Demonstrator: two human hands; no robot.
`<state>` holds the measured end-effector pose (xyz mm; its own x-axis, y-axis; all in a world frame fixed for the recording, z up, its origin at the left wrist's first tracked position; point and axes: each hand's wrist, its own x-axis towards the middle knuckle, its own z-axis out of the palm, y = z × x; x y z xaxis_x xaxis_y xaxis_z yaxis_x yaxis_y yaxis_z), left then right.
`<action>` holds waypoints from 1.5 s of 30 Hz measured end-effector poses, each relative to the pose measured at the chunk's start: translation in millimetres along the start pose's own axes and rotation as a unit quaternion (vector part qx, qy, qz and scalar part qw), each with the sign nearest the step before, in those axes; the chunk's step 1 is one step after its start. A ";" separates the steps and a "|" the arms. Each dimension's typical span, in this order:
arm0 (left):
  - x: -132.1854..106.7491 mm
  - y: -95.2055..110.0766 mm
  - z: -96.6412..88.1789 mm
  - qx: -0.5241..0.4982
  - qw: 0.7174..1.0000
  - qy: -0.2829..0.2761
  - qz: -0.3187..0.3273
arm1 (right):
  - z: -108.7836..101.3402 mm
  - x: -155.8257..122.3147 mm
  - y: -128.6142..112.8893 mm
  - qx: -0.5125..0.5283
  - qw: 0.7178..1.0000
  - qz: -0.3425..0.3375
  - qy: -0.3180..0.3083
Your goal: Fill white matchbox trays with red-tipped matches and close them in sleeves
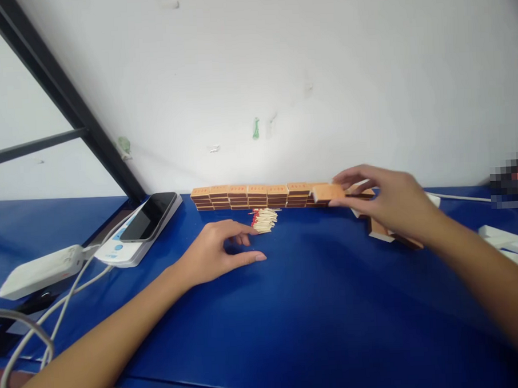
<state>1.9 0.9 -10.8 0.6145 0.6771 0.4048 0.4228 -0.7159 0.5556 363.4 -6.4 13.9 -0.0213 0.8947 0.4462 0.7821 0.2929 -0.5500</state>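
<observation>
Matchbox [327, 192], blurred, seemingly pinched by right hand [388, 197]; left hand [212, 250] parted; blue tabletop [311, 317], scuffed white wall [321, 54].

And here's the left forearm [106, 332], bare and slender, narrowing smoothly to an uncovered wrist [183, 275]! The left grip [214, 250] is a bare hand, slim-fingered, its thumb [245, 260] showing a short, neat nail [260, 257]. Over to the right forearm [477, 270], bare too, widening from the wrist, with the right grip [390, 197] just as ungloved, long-fingered and lean!
</observation>
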 end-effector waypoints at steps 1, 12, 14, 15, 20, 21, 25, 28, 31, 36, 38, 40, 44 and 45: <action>0.1 0.5 -0.5 0.010 1.000 0.000 0.001 | -8.7 5.5 12.6 -0.022 0.999 0.019 0.031; 1.2 1.5 1.0 0.021 0.999 -0.026 0.010 | -4.3 27.1 67.9 -0.104 0.993 0.052 0.011; 1.5 2.3 0.6 0.023 0.999 -0.030 0.009 | -6.9 26.6 63.3 -0.106 0.993 0.047 0.002; 1.7 2.8 0.3 0.024 0.999 -0.031 0.008 | -11.5 25.8 61.1 -0.111 0.993 0.046 0.001; 2.1 4.2 -1.5 0.029 0.999 -0.035 0.009 | -63.0 21.9 70.2 -0.195 0.972 0.127 0.037; 2.0 4.1 -1.8 0.029 0.999 -0.035 0.011 | -75.4 21.9 77.4 -0.231 0.959 0.157 0.041; 2.0 2.5 -2.2 0.036 0.999 -0.031 0.016 | -107.0 24.6 113.3 -0.356 0.897 0.259 -0.029; 2.3 0.5 -1.8 0.046 0.998 -0.031 0.014 | -102.8 26.0 133.8 -0.363 0.860 0.349 -0.083; 2.6 -1.2 -1.5 0.048 0.998 -0.027 0.016 | -85.1 24.2 146.8 -0.356 0.838 0.396 -0.117; 2.4 -1.0 -2.1 0.050 0.998 -0.025 0.014 | -76.2 21.4 159.9 -0.389 0.844 0.361 -0.079; 1.9 -0.3 -2.2 0.054 0.998 -0.027 0.014 | -81.2 22.5 149.4 -0.399 0.845 0.351 -0.051; 1.2 0.4 -1.8 0.055 0.998 -0.029 0.013 | -80.6 22.0 120.2 -0.385 0.870 0.307 -0.010; -0.8 1.3 -1.4 0.052 0.998 -0.025 0.013 | -36.5 5.2 19.6 -0.152 0.984 0.087 -0.016; -1.2 1.4 -1.8 0.056 0.998 -0.025 0.013 | -17.6 -2.0 -5.8 -0.087 0.994 0.043 -0.060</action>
<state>0.5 -0.6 -9.3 0.6583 0.6501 0.3794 0.4759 -0.7500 0.4594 369.9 -15.9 28.6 -0.0151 0.9505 0.3104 0.8796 0.1603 -0.4480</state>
